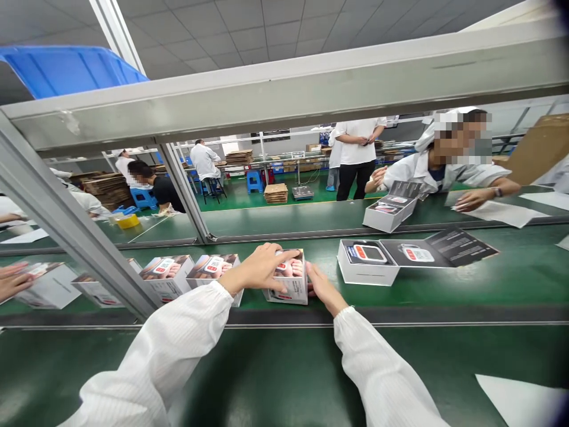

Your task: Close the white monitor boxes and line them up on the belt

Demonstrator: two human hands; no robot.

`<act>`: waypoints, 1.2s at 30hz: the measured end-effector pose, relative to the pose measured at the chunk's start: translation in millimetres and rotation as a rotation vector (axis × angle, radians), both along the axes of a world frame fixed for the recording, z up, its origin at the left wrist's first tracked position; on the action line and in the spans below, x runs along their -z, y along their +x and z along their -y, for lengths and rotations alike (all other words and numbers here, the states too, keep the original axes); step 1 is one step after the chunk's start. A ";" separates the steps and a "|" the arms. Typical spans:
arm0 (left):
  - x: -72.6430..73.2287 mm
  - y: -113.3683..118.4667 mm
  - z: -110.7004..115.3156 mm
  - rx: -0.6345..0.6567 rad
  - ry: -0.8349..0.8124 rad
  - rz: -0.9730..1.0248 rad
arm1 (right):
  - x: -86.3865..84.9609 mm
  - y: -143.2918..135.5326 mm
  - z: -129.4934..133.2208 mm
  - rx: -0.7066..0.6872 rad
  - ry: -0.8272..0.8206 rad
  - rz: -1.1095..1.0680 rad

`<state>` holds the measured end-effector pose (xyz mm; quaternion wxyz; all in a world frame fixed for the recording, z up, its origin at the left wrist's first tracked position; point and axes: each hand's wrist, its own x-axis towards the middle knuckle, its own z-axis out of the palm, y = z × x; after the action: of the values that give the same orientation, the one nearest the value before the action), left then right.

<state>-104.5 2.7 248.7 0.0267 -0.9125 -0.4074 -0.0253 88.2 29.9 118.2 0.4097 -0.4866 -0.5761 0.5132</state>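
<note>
A closed white box with a printed lid stands on the green belt between my hands. My left hand lies over its top and left side, fingers spread and touching the lid. My right hand rests against the box's right side, its fingers partly hidden behind the box. Directly left are two similar closed boxes. Right of my hands sits an open box, its lid folded out to the right and a dark device showing inside.
A metal post slants down at the left, under a wide crossbeam. Across the belt a person leans beside another open box. Another person's hand touches a box at far left. Paper lies lower right.
</note>
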 end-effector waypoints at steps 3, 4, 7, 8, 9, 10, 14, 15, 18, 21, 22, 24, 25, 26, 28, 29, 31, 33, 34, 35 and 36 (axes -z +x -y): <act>1.4 -13.0 -1.4 -0.056 -0.075 -0.037 | -6.3 19.3 4.7 0.030 0.046 0.130; 2.3 -17.6 -1.0 -0.069 -0.087 -0.037 | -8.6 29.6 7.6 0.058 0.078 0.147; 3.0 -29.0 3.2 -0.079 -0.103 -0.025 | -11.6 69.6 17.7 0.265 0.118 0.210; 2.8 -31.3 5.5 -0.082 -0.096 -0.022 | -11.0 85.2 21.0 0.365 0.103 0.257; 2.8 -32.3 8.2 -0.088 -0.082 -0.014 | -9.9 101.3 23.9 0.458 0.078 0.311; 3.2 -31.8 11.0 -0.101 -0.055 0.002 | -8.4 116.8 26.3 0.533 0.048 0.363; 11.7 -12.4 21.0 -0.113 0.110 0.130 | -2.1 159.3 24.5 0.678 -0.014 0.467; 15.4 -3.6 23.0 -0.090 0.142 0.163 | -0.4 162.9 20.5 0.704 0.010 0.475; 27.2 25.0 28.2 -0.014 0.176 0.232 | 5.1 160.4 3.4 0.718 0.100 0.443; 37.4 45.7 32.1 -0.022 0.155 0.241 | 10.7 149.4 -10.9 0.698 0.108 0.333; 40.4 49.8 33.1 -0.037 0.149 0.240 | 12.3 145.7 -13.3 0.703 0.111 0.297; 46.0 54.6 34.9 -0.064 0.146 0.256 | 14.6 138.5 -14.4 0.714 0.142 0.247; 48.8 56.0 35.7 -0.075 0.149 0.274 | 15.4 134.8 -13.5 0.716 0.166 0.242; 51.6 57.2 36.5 -0.086 0.157 0.298 | 15.9 130.9 -12.0 0.720 0.197 0.252; 56.8 59.5 37.7 -0.119 0.202 0.359 | 16.7 122.7 -7.8 0.737 0.283 0.305; 59.0 60.9 38.2 -0.140 0.239 0.393 | 16.9 118.7 -5.4 0.745 0.333 0.337; 62.5 64.0 38.2 -0.182 0.328 0.454 | 16.6 111.7 -0.5 0.722 0.419 0.393; 65.6 67.0 36.0 -0.220 0.409 0.500 | 14.2 107.3 4.4 0.640 0.452 0.466; 67.8 68.0 33.5 -0.235 0.437 0.518 | 12.2 105.9 6.5 0.586 0.455 0.517; 70.8 68.8 29.9 -0.247 0.449 0.531 | 9.7 105.0 8.4 0.535 0.455 0.576; 75.0 69.3 24.9 -0.257 0.441 0.542 | 7.0 104.2 9.9 0.491 0.452 0.633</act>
<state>-35.3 -22.2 173.7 0.1168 -0.7863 -0.4957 -0.3498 192.4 20.0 111.3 0.4191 -0.6400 -0.6379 0.0884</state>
